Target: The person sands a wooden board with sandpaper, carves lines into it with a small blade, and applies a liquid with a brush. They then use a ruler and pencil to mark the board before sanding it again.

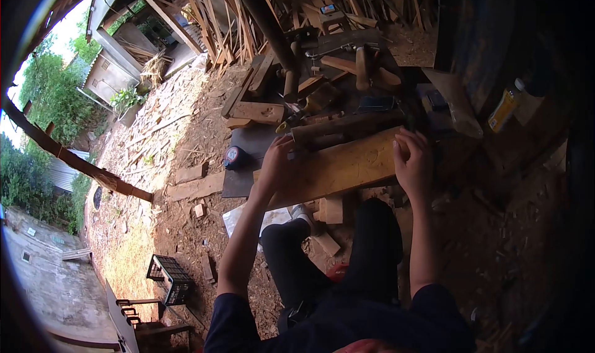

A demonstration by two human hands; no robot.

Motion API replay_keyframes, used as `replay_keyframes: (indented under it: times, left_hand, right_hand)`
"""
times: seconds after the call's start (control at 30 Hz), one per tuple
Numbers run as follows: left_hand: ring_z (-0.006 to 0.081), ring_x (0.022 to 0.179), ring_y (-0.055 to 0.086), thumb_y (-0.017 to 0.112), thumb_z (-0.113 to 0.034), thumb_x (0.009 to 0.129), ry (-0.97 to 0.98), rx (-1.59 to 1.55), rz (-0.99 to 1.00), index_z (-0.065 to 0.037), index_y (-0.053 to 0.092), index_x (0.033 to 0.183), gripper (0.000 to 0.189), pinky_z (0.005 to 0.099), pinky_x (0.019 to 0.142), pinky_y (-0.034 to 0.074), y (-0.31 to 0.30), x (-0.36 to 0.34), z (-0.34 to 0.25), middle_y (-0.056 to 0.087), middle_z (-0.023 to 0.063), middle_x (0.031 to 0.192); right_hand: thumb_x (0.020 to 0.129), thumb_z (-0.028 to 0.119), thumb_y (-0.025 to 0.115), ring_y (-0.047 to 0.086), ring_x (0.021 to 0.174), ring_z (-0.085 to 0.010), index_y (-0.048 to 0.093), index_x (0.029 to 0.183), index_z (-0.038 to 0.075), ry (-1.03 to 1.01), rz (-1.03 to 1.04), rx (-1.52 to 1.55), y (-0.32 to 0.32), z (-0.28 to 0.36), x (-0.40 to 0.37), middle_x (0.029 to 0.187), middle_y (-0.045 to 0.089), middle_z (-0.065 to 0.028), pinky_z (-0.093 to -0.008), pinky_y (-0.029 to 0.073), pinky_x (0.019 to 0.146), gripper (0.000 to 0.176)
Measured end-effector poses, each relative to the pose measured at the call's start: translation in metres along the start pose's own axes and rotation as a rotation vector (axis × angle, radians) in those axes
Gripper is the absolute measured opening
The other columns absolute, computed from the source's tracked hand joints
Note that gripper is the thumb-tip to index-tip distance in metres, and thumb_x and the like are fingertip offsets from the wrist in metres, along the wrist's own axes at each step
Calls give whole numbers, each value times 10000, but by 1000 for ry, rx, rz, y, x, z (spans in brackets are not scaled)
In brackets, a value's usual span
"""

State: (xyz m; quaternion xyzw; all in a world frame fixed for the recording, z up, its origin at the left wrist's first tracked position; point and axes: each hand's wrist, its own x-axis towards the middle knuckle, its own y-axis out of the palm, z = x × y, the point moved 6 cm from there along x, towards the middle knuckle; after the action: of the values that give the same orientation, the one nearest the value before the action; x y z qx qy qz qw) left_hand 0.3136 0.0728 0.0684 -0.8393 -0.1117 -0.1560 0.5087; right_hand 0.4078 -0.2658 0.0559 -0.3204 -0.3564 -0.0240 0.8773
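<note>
A yellowish wooden board (356, 166) lies slanting along the near edge of the dark work table (238, 184). My left hand (277, 161) reaches over its left part, fingers bent at the far edge, close to the end of a darker length of wood (347, 127). At the board's right end, my right hand (413, 156) is closed, with thumb and curled fingers at the corner. Shadow hides part of both grips. Left of my left hand stands a round blue and black tape measure (233, 158).
Wooden offcuts (259, 112), a mallet-like wooden piece (362, 68) and a dark phone-like slab (377, 104) crowd the table. A yellow-labelled bottle (505, 108) is at the right. Wood scraps (326, 244) lie near my feet; a black crate (169, 280) stands left.
</note>
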Motion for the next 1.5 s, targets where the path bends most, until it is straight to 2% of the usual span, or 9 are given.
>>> replay_keyframes:
  times: [0.23, 0.33, 0.43, 0.73, 0.87, 1.0, 1.2, 1.37, 1.5]
  left_hand:
    - [349, 1162, 646, 849, -255, 879, -79, 323, -227, -78, 797, 1167, 342, 455, 1027, 518, -57, -23, 2, 722, 118, 1153]
    - [399, 1235, 637, 882, -306, 839, -323, 508, -286, -60, 606, 1466, 727, 489, 1080, 511, -89, -46, 46, 658, 202, 1323]
    - [432, 1260, 636, 888, -325, 832, -484, 376, -140, -42, 523, 1532, 839, 511, 1064, 530, -97, -67, 110, 648, 248, 1333]
    - [402, 1112, 723, 921, -373, 795, -629, 286, -132, -43, 531, 1542, 905, 493, 965, 582, -105, -57, 135, 735, 241, 1187]
    - [354, 1028, 749, 946, -390, 777, -444, 358, -250, -58, 522, 1563, 952, 477, 900, 586, -96, -44, 163, 771, 163, 1090]
    - [413, 1241, 667, 884, -288, 843, -302, 344, -315, -38, 607, 1460, 720, 494, 1045, 537, -91, -24, 164, 703, 214, 1319]
    - [390, 1180, 631, 802, -205, 914, -161, 463, -413, -77, 701, 1296, 415, 481, 1048, 505, -77, -25, 82, 643, 184, 1265]
    - [350, 1074, 676, 840, -217, 902, 19, 312, -68, -54, 786, 1022, 210, 450, 932, 544, -58, -21, 58, 703, 127, 1043]
    - [344, 1047, 685, 845, -191, 896, 20, 256, 43, -50, 777, 1013, 195, 438, 930, 550, -54, -13, 56, 707, 122, 1040]
  right_hand:
    - [1027, 159, 687, 643, 1280, -366, 754, 1151, 18, 20, 27, -3, 0, 3, 0, 1306, 748, -121, -491, 492, 1146, 200]
    - [1027, 160, 688, 642, 1284, -367, 753, 1152, 16, 12, 30, -10, 0, 2, 0, 1310, 746, -125, -491, 492, 1148, 202]
    - [1026, 159, 687, 641, 1287, -371, 752, 1152, 13, 5, 30, -13, 2, 2, 0, 1310, 745, -130, -492, 495, 1146, 204]
    - [1029, 164, 682, 640, 1287, -379, 755, 1147, 14, 11, 31, -6, -1, 4, 1, 1311, 745, -131, -501, 497, 1145, 205]
    - [1029, 166, 681, 640, 1289, -377, 758, 1142, 17, -2, 29, -11, 0, 3, -1, 1314, 745, -126, -502, 495, 1148, 202]
    - [1029, 166, 680, 640, 1290, -375, 759, 1141, 20, -2, 25, -8, 1, 1, 0, 1317, 745, -122, -499, 496, 1148, 200]
    - [1027, 170, 682, 640, 1296, -378, 760, 1142, 22, -9, 25, -26, 2, -1, -1, 1320, 746, -117, -494, 501, 1145, 203]
    - [1027, 171, 681, 640, 1297, -376, 761, 1142, 27, 1, 25, -23, 5, 0, -1, 1322, 747, -114, -493, 502, 1146, 200]
    - [1027, 166, 679, 642, 1296, -369, 762, 1145, 32, 6, 23, -15, 5, -2, -1, 1319, 750, -109, -489, 499, 1147, 197]
